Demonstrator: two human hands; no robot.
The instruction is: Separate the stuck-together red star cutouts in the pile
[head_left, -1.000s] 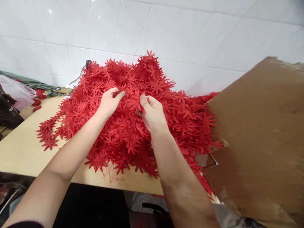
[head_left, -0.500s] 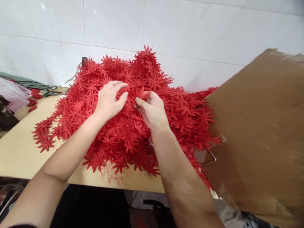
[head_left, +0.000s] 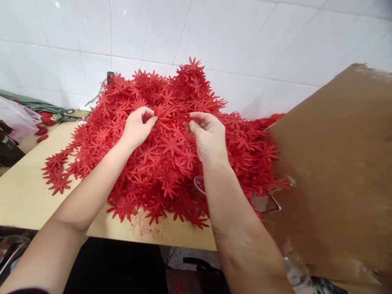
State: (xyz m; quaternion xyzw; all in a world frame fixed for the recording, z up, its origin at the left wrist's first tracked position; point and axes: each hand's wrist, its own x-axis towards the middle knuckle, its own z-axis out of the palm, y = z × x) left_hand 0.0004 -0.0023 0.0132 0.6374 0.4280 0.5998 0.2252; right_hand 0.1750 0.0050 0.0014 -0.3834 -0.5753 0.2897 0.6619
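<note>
A big heap of red flower-shaped cutouts (head_left: 171, 147) with narrow petals covers the middle of the table. Above it, my left hand (head_left: 137, 126) pinches a red flower cutout (head_left: 161, 116) between thumb and forefinger. To its right, my right hand (head_left: 211, 136) has its thumb and fingers drawn together on a red piece, also petal-like, whose shape blends into the heap behind. Whether the two red pieces are joined I cannot tell. A clear round cup rim (head_left: 199, 184) shows partly beneath my right wrist.
A large brown cardboard sheet (head_left: 333, 175) leans at the right, beside a bent metal wire (head_left: 275, 203). White tiled wall (head_left: 245, 45) rises behind the heap. At far left lie a plastic bag (head_left: 18, 118) and green cloth (head_left: 33, 106). The pale tabletop (head_left: 24, 196) ends in front of me.
My hands have moved apart, the right one to the right. My left fingers, spread before, have closed on a red flower cutout. The clear cup rim shows more.
</note>
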